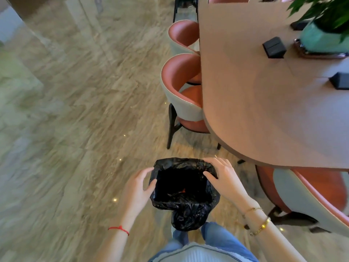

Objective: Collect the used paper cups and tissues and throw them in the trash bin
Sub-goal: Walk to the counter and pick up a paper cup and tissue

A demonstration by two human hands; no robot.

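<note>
Trash bin [181, 184] on the floor before the feet, black liner hiding its contents | left hand [137, 188], right hand [222, 176] each grasp the liner rim | blurred marble floor [66, 120]; table [264, 101], chairs [181, 95] cropped right.

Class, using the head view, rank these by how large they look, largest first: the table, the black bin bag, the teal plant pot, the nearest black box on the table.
1. Table
2. Bin bag, though nearness enlarges it
3. Plant pot, partly cut off
4. Black box
</note>
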